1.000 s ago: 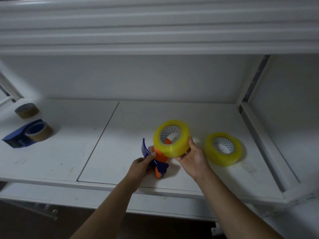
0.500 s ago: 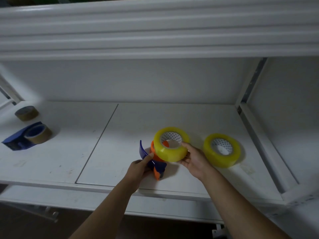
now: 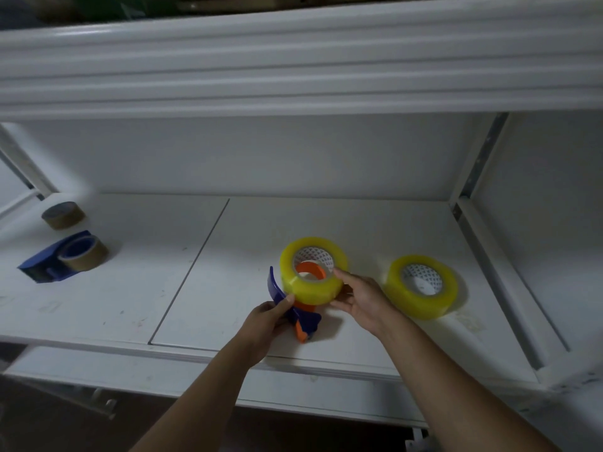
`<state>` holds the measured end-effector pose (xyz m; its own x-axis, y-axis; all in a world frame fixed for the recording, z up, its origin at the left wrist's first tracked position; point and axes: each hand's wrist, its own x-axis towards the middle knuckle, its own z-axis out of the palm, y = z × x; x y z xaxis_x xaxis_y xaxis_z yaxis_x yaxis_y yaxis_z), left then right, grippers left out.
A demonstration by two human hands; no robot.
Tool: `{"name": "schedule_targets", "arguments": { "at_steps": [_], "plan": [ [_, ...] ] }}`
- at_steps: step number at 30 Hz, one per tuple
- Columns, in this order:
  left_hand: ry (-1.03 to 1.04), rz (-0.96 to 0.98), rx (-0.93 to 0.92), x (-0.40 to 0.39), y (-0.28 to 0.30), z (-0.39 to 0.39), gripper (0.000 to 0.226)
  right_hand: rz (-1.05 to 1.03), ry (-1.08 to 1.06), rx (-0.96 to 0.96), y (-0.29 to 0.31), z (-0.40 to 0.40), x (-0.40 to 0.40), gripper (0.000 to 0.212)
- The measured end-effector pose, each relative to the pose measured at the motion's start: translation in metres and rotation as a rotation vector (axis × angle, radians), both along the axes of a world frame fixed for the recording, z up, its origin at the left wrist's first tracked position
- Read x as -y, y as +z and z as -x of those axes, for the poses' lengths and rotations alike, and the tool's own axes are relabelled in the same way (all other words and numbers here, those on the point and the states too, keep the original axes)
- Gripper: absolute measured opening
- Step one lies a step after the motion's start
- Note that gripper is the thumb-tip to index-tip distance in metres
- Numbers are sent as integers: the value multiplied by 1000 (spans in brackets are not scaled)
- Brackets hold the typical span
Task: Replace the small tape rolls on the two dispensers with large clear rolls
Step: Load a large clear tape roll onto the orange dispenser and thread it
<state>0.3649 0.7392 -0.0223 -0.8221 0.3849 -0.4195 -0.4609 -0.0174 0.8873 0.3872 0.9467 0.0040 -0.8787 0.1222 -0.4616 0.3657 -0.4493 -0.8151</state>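
Note:
My left hand [image 3: 266, 324] grips a blue and orange tape dispenser [image 3: 301, 321] near the shelf's front edge. My right hand [image 3: 360, 300] holds a large yellowish clear roll [image 3: 313, 288] down over the dispenser's orange hub [image 3: 311, 270], which shows through the roll's core. A second large clear roll [image 3: 422, 291] lies flat to the right. At the far left a blue dispenser [image 3: 49, 264] lies on the shelf with a small brown roll [image 3: 85, 256] on it. Another small brown roll [image 3: 63, 215] sits loose behind it.
Everything rests on a white shelf [image 3: 130, 288] with a seam down its middle. A thick white shelf edge [image 3: 293, 60] overhangs above. A metal upright [image 3: 479, 164] and a side rail bound the right end.
The large clear roll has come down from a tilted, raised position onto the orange hub. My right hand followed it down; my left hand stayed on the dispenser.

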Motion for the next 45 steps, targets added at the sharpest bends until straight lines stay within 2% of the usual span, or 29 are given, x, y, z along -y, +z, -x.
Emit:
{"name": "schedule_targets", "arguments": {
  "at_steps": [5, 9, 14, 18, 22, 27, 30, 32, 37, 41, 45],
  "plan": [
    [-1, 18, 6, -1, 0, 2, 56, -120, 28, 90, -15, 2, -2, 59],
    [23, 16, 15, -2, 0, 3, 57, -176, 8, 100, -18, 6, 1, 68],
    [-2, 26, 15, -2, -1, 3, 55, -221, -42, 151, -19, 14, 8, 68],
    [52, 35, 53, -2, 1, 3, 44, -342, -40, 192, -29, 11, 16, 90],
    [129, 12, 125, -4, 2, 8, 45, -506, 56, 227, -22, 9, 19, 72],
    [178, 100, 157, -12, -1, 15, 49, -713, 278, 307, -6, 3, 9, 68],
    [207, 129, 157, -16, -3, 18, 50, -1014, 155, 217, -2, 7, -4, 54],
    [208, 128, 159, -18, -2, 20, 44, -1114, 84, 146, -6, 15, -11, 40],
    [207, 96, 142, -21, -1, 21, 31, -916, 232, 110, -18, 29, -6, 56],
    [188, 104, 67, -18, -1, 20, 42, -784, 170, 42, -23, 26, -5, 39],
    [94, 43, -8, -16, 10, 20, 42, -550, 80, 22, -16, 20, -13, 40]
  ]
}}
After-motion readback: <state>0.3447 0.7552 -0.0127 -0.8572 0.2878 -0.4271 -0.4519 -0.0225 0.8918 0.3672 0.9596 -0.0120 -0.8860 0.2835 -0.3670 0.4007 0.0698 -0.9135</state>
